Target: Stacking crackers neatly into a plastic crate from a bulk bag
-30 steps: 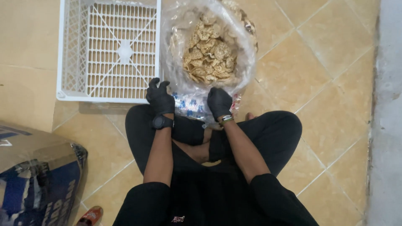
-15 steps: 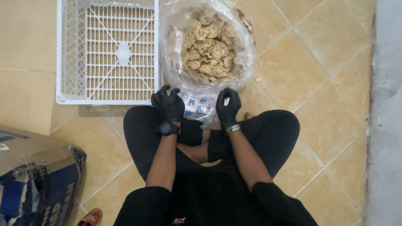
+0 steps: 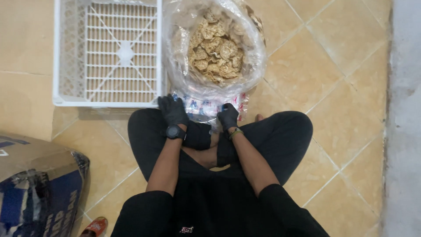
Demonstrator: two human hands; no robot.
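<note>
I sit cross-legged on a tiled floor with black gloves on both hands. My left hand [image 3: 172,109], with a watch on its wrist, and my right hand [image 3: 228,116] grip the two ends of a flat stack of small printed plastic bags [image 3: 202,108] lying in front of my shins. The fingers of both hands are curled over the stack. Just beyond it stands a large clear plastic bag [image 3: 251,66], open at the top and full of round beige crackers [image 3: 215,52].
A white plastic lattice crate [image 3: 62,61] with nothing in it stands at the left of the big bag. A taped cardboard box [image 3: 39,180] lies at the lower left, with an orange sandal [image 3: 94,227] beside it. A grey concrete strip [image 3: 405,131] runs along the right.
Both hands have drawn slightly back toward my lap. The left hand's fingers, spread a second ago, are now curled on the stack of small bags.
</note>
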